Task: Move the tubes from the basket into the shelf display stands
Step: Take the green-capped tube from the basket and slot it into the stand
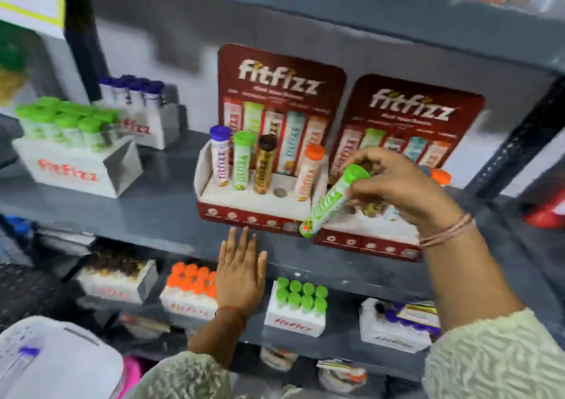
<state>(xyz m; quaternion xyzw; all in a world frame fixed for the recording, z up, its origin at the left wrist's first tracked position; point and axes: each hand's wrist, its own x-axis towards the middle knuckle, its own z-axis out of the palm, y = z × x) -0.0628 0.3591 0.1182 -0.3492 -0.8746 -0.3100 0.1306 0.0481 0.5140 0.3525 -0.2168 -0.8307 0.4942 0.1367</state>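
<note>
My right hand [397, 184] grips a green-capped tube [330, 203] by its cap end, tilted, bottom end low over the front of the two dark red display stands. The left stand [253, 212] holds purple-, green-, brown- and orange-capped tubes upright, with one empty hole [279, 192] between brown and orange. The right stand [367, 239] is partly hidden behind my right hand; an orange cap [440, 176] shows at its far side. My left hand [241, 273] lies flat, fingers spread, against the shelf's front edge. The white basket [61, 362] sits at the bottom left with a purple-capped tube [24, 356] inside.
White boxes of green-capped tubes [70, 129] and purple-capped tubes [134, 93] stand at the left of the grey shelf [153, 212]. The lower shelf carries boxes of orange-capped tubes [191, 288], green-capped tubes [301, 301] and others. A black upright post [519, 142] rises at the right.
</note>
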